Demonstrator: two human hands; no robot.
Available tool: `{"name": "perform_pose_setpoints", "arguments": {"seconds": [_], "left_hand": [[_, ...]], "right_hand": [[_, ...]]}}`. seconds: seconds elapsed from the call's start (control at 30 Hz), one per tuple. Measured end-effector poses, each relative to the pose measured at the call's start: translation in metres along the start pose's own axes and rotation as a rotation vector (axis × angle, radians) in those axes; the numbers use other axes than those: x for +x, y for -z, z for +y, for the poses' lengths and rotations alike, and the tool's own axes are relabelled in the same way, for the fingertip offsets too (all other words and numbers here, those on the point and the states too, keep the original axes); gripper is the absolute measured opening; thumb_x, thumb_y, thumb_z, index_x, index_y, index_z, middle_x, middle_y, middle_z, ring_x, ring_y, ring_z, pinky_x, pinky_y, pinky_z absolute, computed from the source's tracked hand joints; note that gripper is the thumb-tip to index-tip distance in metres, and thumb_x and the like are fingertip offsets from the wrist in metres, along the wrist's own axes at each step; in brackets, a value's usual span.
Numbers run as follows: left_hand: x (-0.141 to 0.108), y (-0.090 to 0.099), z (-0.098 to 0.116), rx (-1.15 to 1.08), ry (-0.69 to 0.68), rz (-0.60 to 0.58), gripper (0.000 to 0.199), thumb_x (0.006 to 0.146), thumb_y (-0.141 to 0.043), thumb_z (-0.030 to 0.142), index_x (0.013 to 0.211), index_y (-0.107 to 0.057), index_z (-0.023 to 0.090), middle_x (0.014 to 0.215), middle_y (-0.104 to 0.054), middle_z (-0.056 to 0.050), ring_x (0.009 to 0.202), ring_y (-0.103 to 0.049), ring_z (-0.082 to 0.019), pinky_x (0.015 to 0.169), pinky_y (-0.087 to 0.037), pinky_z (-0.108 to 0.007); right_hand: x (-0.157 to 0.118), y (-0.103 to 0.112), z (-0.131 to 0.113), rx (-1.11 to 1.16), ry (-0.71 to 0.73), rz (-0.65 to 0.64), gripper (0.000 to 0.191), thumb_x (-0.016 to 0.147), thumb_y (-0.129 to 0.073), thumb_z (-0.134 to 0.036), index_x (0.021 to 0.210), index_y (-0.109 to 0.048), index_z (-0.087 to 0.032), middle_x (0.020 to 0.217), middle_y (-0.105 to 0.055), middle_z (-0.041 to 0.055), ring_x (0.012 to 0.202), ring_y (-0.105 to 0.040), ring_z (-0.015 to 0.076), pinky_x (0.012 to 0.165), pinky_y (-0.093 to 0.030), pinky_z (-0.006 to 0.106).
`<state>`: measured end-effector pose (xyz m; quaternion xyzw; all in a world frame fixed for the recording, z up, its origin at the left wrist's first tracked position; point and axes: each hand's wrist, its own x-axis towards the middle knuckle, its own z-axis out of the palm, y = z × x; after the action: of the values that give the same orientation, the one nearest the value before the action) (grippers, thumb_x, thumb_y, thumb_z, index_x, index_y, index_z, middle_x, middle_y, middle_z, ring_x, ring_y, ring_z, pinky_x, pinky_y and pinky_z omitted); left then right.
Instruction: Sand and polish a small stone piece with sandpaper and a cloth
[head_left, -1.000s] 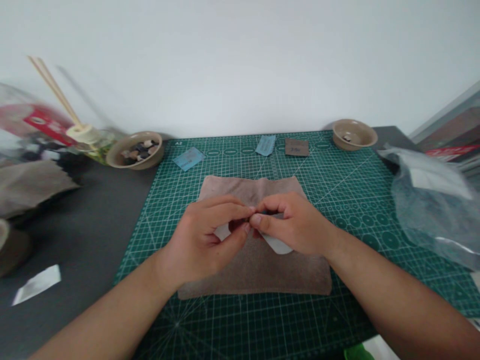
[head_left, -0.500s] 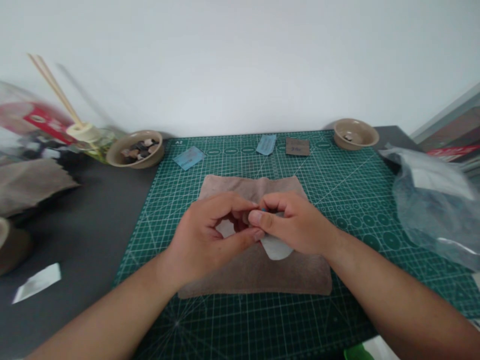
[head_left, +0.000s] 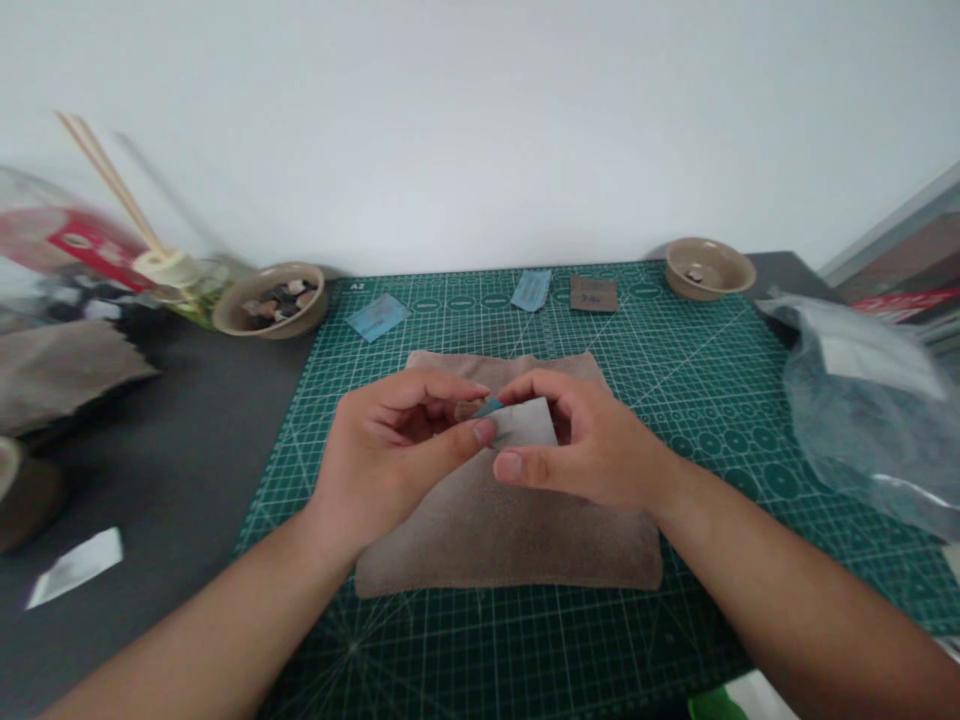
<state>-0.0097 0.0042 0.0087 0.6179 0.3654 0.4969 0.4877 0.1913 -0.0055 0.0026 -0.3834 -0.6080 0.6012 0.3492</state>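
Above a brown cloth point(head_left: 510, 540), my left hand point(head_left: 397, 440) pinches a small brownish stone point(head_left: 468, 409) between thumb and fingers. Its thumb also presses the edge of a small piece of sandpaper point(head_left: 529, 422), pale grey on the side facing me, with a blue part showing by the stone. My right hand point(head_left: 592, 440) has its fingers behind this sheet and holds it against the stone. The right thumb lies just below the sheet's lower edge. Fingers hide much of the stone.
Blue pieces point(head_left: 379, 317) and a brown marked square point(head_left: 593, 294) lie on the green cutting mat point(head_left: 480, 650). A bowl of small stones point(head_left: 311, 318) stands left, another bowl point(head_left: 709, 285) right. A clear plastic bag point(head_left: 862, 430) lies right; a reed diffuser point(head_left: 169, 265) stands left.
The sheet has turned up, its pale face now toward me above the right thumb. My right thumb has moved down off the stone, and my left hand has shifted slightly left.
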Motion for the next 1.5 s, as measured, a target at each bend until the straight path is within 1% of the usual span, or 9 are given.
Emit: {"name": "perform_pose_setpoints", "arguments": {"seconds": [0.13, 0.33, 0.53, 0.7, 0.9, 1.07, 1.2, 1.33, 1.5], "left_hand": [[0.0, -0.001, -0.001, 0.0, -0.023, -0.006, 0.026, 0.07, -0.083, 0.005, 0.089, -0.081, 0.021, 0.075, -0.077, 0.001, 0.066, -0.069, -0.009, 0.06, -0.055, -0.013], [0.0, 0.0, -0.002, 0.051, 0.021, 0.01, 0.022, 0.071, -0.083, 0.009, 0.089, -0.079, 0.021, 0.072, -0.073, 0.002, 0.06, -0.063, -0.007, 0.055, -0.049, -0.014], [0.0, 0.002, -0.002, 0.17, 0.003, 0.038, 0.019, 0.075, -0.082, 0.015, 0.093, -0.077, 0.02, 0.068, -0.066, 0.004, 0.057, -0.057, -0.006, 0.051, -0.044, -0.016], [-0.001, 0.001, 0.0, 0.316, -0.065, 0.096, 0.024, 0.077, -0.081, 0.014, 0.1, -0.076, 0.021, 0.082, -0.073, 0.002, 0.067, -0.062, -0.007, 0.06, -0.051, -0.015], [-0.001, 0.001, -0.004, 0.334, -0.095, 0.091, 0.026, 0.078, -0.08, 0.013, 0.103, -0.076, 0.022, 0.089, -0.075, 0.003, 0.072, -0.067, -0.006, 0.067, -0.056, -0.013], [-0.001, 0.0, -0.006, 0.318, -0.099, 0.064, 0.028, 0.081, -0.079, 0.012, 0.106, -0.075, 0.022, 0.096, -0.076, 0.002, 0.08, -0.072, -0.007, 0.074, -0.059, -0.012], [-0.002, -0.001, -0.007, 0.319, -0.098, 0.057, 0.026, 0.082, -0.079, 0.013, 0.106, -0.075, 0.021, 0.097, -0.078, 0.0, 0.08, -0.073, -0.008, 0.076, -0.061, -0.014], [-0.003, -0.001, -0.007, 0.281, -0.1, 0.055, 0.027, 0.081, -0.08, 0.015, 0.107, -0.076, 0.021, 0.098, -0.078, -0.002, 0.083, -0.074, -0.012, 0.078, -0.063, -0.02], [-0.002, 0.001, -0.004, 0.215, -0.107, -0.005, 0.036, 0.076, -0.084, 0.015, 0.111, -0.075, 0.021, 0.103, -0.078, -0.004, 0.082, -0.073, -0.012, 0.078, -0.063, -0.021]], "right_hand": [[0.002, -0.001, 0.0, -0.052, 0.004, 0.029, 0.045, 0.068, -0.088, -0.03, 0.105, -0.065, -0.018, 0.08, -0.066, -0.0023, 0.066, -0.058, 0.0112, 0.055, -0.042, 0.021], [0.002, -0.003, -0.002, -0.159, 0.025, 0.076, 0.03, 0.077, -0.081, -0.034, 0.096, -0.066, -0.017, 0.077, -0.064, -0.0024, 0.065, -0.056, 0.0111, 0.056, -0.042, 0.023], [0.001, -0.004, 0.0, -0.242, 0.026, 0.092, 0.031, 0.078, -0.079, -0.037, 0.1, -0.066, -0.018, 0.079, -0.065, -0.0026, 0.065, -0.057, 0.011, 0.056, -0.041, 0.024], [0.001, -0.004, 0.002, -0.423, 0.053, 0.049, 0.033, 0.079, -0.079, -0.041, 0.098, -0.066, -0.019, 0.081, -0.066, -0.0024, 0.068, -0.056, 0.0129, 0.059, -0.04, 0.027], [0.003, -0.005, 0.001, -0.505, 0.025, 0.03, 0.034, 0.079, -0.079, -0.044, 0.098, -0.066, -0.019, 0.082, -0.069, -0.0019, 0.072, -0.059, 0.0154, 0.061, -0.039, 0.03], [0.004, -0.006, 0.002, -0.527, 0.03, 0.007, 0.017, 0.086, -0.07, -0.033, 0.083, -0.063, -0.018, 0.075, -0.066, -0.002, 0.07, -0.058, 0.0138, 0.062, -0.036, 0.028], [0.004, -0.007, 0.003, -0.437, 0.022, -0.035, 0.018, 0.092, -0.061, -0.027, 0.076, -0.063, -0.018, 0.069, -0.063, -0.0023, 0.065, -0.056, 0.0112, 0.059, -0.037, 0.026], [0.003, -0.01, 0.001, -0.211, -0.047, -0.08, 0.018, 0.093, -0.059, -0.023, 0.077, -0.064, -0.017, 0.071, -0.067, -0.0017, 0.065, -0.06, 0.0099, 0.059, -0.043, 0.022], [0.004, -0.01, -0.003, -0.009, -0.15, -0.08, 0.017, 0.093, -0.064, -0.029, 0.081, -0.066, -0.017, 0.072, -0.069, -0.0009, 0.061, -0.061, 0.0096, 0.057, -0.048, 0.022]]}}
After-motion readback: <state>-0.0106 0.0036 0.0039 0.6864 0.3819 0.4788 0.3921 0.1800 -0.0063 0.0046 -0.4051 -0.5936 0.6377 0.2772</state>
